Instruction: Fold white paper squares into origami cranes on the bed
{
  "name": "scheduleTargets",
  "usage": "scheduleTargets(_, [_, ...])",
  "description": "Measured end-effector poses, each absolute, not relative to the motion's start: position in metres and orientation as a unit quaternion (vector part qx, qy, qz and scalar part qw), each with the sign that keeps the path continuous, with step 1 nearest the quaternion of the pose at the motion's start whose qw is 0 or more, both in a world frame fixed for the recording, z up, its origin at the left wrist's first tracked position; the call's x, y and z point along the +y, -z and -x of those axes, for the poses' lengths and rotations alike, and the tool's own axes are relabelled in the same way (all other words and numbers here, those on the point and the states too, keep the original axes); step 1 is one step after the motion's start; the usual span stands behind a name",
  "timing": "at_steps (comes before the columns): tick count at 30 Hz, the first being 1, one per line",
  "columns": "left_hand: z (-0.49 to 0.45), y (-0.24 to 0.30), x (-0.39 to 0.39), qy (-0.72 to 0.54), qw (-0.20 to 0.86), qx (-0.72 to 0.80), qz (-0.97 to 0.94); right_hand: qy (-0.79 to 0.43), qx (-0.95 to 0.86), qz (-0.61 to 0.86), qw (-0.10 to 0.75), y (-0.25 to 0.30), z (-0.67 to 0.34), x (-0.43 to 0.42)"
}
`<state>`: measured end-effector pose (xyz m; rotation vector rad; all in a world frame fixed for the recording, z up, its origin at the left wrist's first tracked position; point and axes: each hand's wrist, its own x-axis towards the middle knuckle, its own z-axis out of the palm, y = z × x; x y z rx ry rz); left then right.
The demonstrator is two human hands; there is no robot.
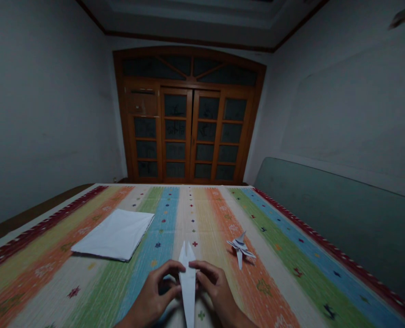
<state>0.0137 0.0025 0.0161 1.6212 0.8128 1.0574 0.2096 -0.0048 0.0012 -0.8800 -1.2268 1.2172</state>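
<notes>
My left hand (153, 291) and right hand (214, 287) both pinch a long folded white paper (188, 284), fingers curled closed on its sides, its point aimed away from me. Ahead of my right hand, a folded paper jet (241, 248) sits on the striped mat (274, 291); ahead of my left, a stack of white paper (113, 234).
</notes>
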Motion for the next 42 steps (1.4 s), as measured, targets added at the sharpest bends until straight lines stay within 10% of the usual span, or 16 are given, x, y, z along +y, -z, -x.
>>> scheduleTargets(42, [-0.030, -0.013, -0.003, -0.474, 0.439, 0.425, -0.634, -0.453, -0.542, 0.423, 0.567, -0.001, -0.196, -0.009])
